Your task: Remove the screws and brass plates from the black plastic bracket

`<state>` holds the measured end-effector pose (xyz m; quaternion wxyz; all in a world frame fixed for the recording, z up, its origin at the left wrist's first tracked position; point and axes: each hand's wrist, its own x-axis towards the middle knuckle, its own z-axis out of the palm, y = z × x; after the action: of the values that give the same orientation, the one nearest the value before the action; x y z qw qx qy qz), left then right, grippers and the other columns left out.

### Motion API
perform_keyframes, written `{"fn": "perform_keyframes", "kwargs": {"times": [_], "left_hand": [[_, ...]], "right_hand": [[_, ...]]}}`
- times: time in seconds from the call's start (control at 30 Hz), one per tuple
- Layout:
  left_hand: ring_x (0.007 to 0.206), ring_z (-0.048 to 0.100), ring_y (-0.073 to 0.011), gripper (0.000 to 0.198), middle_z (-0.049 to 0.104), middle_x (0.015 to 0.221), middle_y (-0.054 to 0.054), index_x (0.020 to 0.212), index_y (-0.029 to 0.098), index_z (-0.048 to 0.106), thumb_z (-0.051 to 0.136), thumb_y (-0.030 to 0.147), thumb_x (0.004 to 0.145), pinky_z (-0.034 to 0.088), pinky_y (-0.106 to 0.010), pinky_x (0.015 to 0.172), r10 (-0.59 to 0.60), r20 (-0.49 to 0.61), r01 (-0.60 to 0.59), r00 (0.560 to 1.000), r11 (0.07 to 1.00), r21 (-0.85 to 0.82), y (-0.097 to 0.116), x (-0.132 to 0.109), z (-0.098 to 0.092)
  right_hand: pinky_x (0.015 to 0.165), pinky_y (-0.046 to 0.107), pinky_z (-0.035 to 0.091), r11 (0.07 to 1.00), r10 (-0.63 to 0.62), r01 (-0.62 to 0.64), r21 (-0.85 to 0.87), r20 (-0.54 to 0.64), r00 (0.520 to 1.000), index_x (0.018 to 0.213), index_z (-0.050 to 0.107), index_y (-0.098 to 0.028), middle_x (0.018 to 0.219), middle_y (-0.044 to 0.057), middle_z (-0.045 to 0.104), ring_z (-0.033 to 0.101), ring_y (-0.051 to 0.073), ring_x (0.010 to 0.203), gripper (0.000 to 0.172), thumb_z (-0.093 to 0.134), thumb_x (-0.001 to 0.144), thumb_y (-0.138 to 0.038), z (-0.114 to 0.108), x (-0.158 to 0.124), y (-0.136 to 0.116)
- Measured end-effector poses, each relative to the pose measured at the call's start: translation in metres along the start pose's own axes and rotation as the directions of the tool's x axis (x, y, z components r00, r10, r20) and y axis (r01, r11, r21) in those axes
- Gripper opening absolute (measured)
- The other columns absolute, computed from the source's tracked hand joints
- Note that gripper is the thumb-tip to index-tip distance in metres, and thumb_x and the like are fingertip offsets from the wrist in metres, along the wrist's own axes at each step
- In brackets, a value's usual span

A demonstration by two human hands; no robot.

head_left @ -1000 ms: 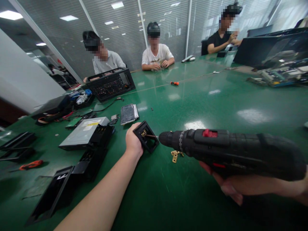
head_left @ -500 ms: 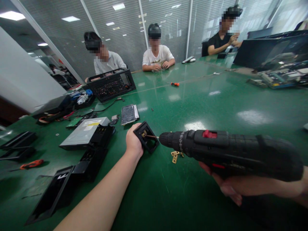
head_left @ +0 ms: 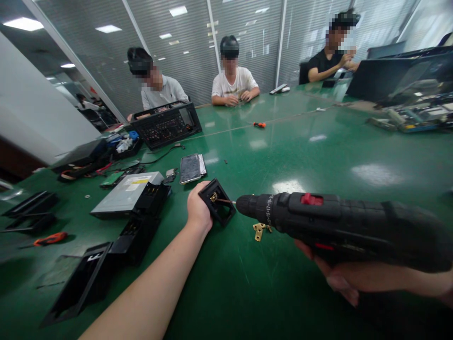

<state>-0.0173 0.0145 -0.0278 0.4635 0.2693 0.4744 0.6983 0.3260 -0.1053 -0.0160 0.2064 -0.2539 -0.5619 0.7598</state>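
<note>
My left hand [head_left: 198, 208] is closed around the side of a black rectangular plastic frame [head_left: 226, 218], holding it tilted above the table. A brass-coloured metal piece [head_left: 214, 197] sits inside the frame. My right hand [head_left: 332, 271] grips a black cordless drill [head_left: 318, 212] with a red switch on top; its handle is mostly hidden. The drill's long bit [head_left: 223, 201] reaches into the frame, its tip at or close to the brass piece. Below the chuck, several flat brass brackets [head_left: 259, 231] with holes lie on the table.
Left of my arm lie a silver optical drive [head_left: 123, 193], black plastic housings [head_left: 79, 278] and an orange-handled screwdriver [head_left: 50, 239]. Farther off are a metal-edged drive [head_left: 191, 168], a black chassis [head_left: 166, 125] and another orange screwdriver [head_left: 259, 125]. Three people sit across the green table [head_left: 300, 146].
The whole view has shifted slightly, so things appear a little farther right. Both hands keep their holds, and the bit stays inside the frame.
</note>
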Motion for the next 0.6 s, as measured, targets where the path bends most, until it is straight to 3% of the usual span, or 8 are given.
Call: {"fn": "perform_keyframes", "kwargs": {"times": [0.1,0.3,0.43,0.6], "left_hand": [[0.066,0.065,-0.0183,0.028,0.066,0.069,0.003,0.074,0.023,0.067,0.086,0.04,0.062,0.053,-0.031,0.07,-0.001,-0.001,0.0,1.0,1.0,-0.009,0.001,-0.001,0.001],[0.066,0.065,-0.0185,0.027,0.066,0.068,0.002,0.074,0.023,0.068,0.086,0.04,0.063,0.052,-0.031,0.069,-0.012,0.007,0.012,1.0,1.0,-0.006,0.002,-0.002,0.002],[0.066,0.066,-0.0189,0.025,0.067,0.069,0.002,0.074,0.023,0.069,0.086,0.039,0.063,0.052,-0.031,0.069,0.014,0.016,-0.014,1.0,1.0,-0.004,0.002,-0.001,0.002],[0.067,0.065,-0.0189,0.02,0.068,0.069,0.002,0.072,0.023,0.072,0.083,0.037,0.063,0.052,-0.032,0.07,0.059,0.037,-0.06,0.998,0.998,0.01,0.001,0.0,0.002]], "right_hand": [[0.067,0.018,0.066,1.0,0.004,-0.004,0.028,-0.005,1.0,0.138,0.077,-0.038,0.093,-0.006,0.079,0.083,0.015,0.076,0.063,0.096,0.084,-0.013,0.001,-0.001,-0.001],[0.069,0.027,0.068,0.996,0.069,-0.073,-0.055,-0.065,0.995,0.134,0.077,-0.032,0.089,-0.002,0.078,0.081,0.017,0.073,0.043,0.093,0.095,-0.032,0.007,0.0,-0.015],[0.071,0.029,0.068,0.987,0.093,-0.102,-0.121,-0.077,0.993,0.132,0.077,-0.033,0.083,-0.002,0.078,0.08,0.019,0.074,0.042,0.094,0.094,-0.038,0.01,-0.002,-0.022],[0.068,0.03,0.07,0.979,0.093,-0.112,-0.168,-0.116,0.989,0.135,0.075,-0.034,0.088,0.0,0.081,0.082,0.021,0.074,0.045,0.094,0.094,-0.039,0.005,-0.005,-0.011]]}}
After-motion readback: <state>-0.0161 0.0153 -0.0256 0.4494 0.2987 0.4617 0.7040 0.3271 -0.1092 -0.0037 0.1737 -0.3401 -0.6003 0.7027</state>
